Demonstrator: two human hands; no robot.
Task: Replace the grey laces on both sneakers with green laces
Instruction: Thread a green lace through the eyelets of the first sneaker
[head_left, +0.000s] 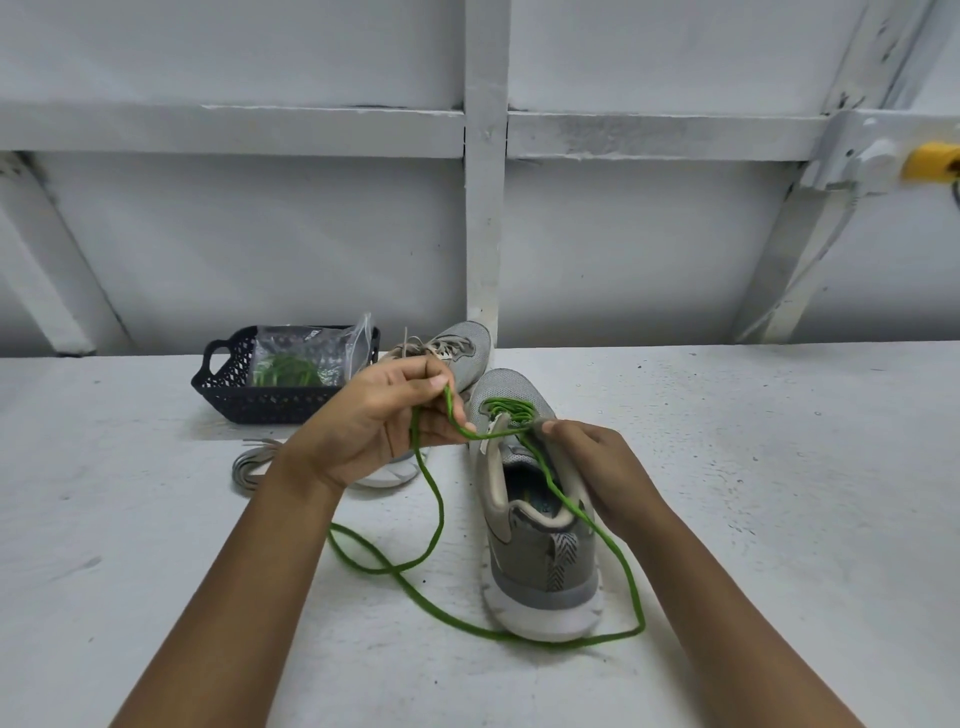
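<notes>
Fingers (415, 371) of your left hand (374, 426) pinch the green lace (431, 525); right hand (602, 467) grips the near sneaker (540, 566) by its top eyelets, on the counter (779, 467). Lower eyelets done, ends loose. Far sneaker (457, 348) not started, grey laces in. Count: 2 sneakers, 1 pulled grey lace (252, 462), 1 basket (228, 400) w/ more green.

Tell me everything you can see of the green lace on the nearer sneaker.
The green lace is a slim, bright green cord, woven by the look. It zigzags, bunched, through the front eyelets of the near sneaker. A strand leads to the left hand, which pinches it. Slack drops from there, curls on the white table, rounds the heel and climbs over the sneaker's opening past the right hand, which grips the upper. Its tips are not visible.
</notes>
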